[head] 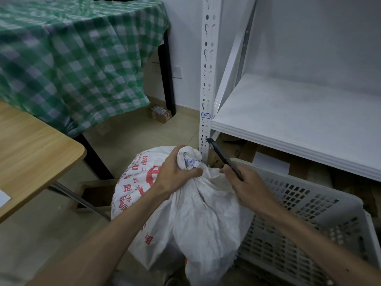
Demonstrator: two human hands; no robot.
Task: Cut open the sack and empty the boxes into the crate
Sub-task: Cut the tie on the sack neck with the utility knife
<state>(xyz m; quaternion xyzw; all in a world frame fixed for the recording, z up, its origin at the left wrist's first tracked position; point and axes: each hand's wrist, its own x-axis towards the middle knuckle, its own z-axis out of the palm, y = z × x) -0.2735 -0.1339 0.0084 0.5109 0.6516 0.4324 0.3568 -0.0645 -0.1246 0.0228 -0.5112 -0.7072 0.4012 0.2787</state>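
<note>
Right now my left hand (177, 170) is clenched around the bunched, tied neck of the white sack (191, 207), fingers wrapped over the top and thumb pressed along the near side, forearm reaching in from the near left. My right hand (245, 188) comes in from the near right, fingers curled around a dark knife (223, 157) whose tip points up and away toward the white shelf post (207, 79). That sack stands on the floor between my arms, touching the grey plastic crate (309, 213) on its right. A wooden table (31, 149) sits to the left.
</note>
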